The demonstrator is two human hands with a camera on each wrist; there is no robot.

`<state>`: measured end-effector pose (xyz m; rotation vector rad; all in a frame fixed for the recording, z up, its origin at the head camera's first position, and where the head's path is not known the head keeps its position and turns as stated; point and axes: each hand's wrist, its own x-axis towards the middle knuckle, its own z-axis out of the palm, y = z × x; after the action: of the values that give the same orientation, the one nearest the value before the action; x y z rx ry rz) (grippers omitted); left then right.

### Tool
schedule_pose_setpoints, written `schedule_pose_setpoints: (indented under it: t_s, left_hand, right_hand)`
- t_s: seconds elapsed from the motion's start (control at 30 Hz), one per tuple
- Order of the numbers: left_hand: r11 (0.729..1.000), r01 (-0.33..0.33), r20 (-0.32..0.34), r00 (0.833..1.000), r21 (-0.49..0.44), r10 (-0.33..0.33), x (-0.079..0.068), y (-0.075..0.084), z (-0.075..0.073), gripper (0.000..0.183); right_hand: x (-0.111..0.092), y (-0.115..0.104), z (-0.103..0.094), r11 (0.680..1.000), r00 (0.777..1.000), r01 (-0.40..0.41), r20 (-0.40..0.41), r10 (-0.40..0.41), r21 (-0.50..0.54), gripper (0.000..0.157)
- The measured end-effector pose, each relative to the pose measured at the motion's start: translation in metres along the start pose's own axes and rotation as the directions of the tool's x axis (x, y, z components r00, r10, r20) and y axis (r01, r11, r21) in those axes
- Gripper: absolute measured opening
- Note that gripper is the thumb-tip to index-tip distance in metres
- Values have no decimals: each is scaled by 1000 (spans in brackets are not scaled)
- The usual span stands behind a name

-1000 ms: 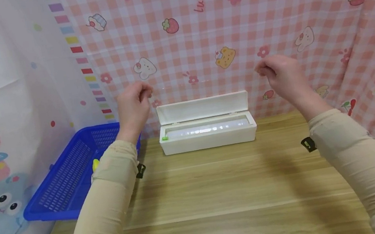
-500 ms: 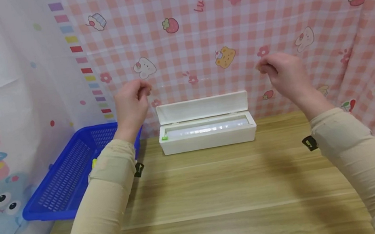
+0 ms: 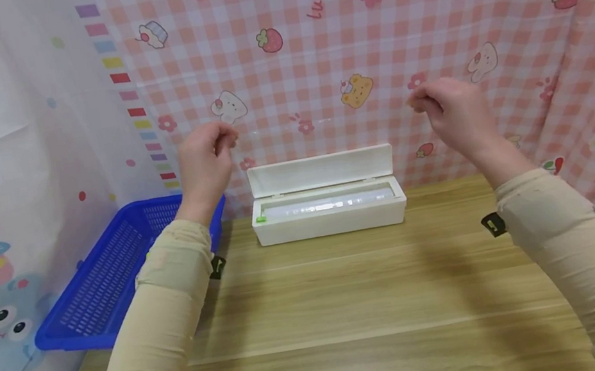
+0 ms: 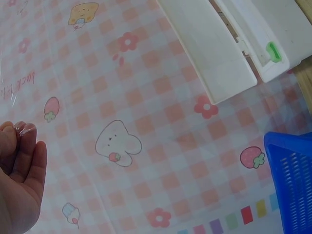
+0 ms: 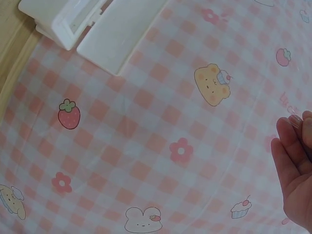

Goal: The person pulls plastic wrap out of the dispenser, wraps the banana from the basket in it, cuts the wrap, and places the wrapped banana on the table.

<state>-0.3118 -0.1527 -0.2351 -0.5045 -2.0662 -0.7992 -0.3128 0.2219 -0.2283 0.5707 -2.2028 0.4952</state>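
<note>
My left hand (image 3: 206,164) is raised above the back of the table and pinches one end of a clear sheet of cling film (image 4: 27,130). Opposite it, my right hand (image 3: 455,112) pinches the other end, thumb against curled fingers. Faint glints in the head view trace the film's edge between the two hands; most of the sheet is too transparent to make out. Below and between them stands a white cling film dispenser (image 3: 331,221), its lid (image 3: 321,172) tipped back. A green slide cutter (image 3: 261,219) sits at its left end, and a clear roll shows inside.
On the left, a blue plastic basket (image 3: 84,277) stands partly behind my left forearm, with a bit of something yellow-green (image 3: 148,253) in it. A pink checked cloth (image 3: 302,68) hangs right behind the dispenser. The wooden tabletop (image 3: 340,308) extends toward me.
Both hands have risen slightly and drawn a little apart, and the glinting film edge has risen with them. The dispenser and basket have stayed put.
</note>
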Motion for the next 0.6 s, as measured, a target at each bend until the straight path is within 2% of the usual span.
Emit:
schedule_pose_setpoints:
  t_s: [0.6]
  left_hand:
    - [999,-25,-32,999,-21,24,4,3,-6,11]
  right_hand:
    - [5,-1,-6,999,997,44,-64,-44,12,8]
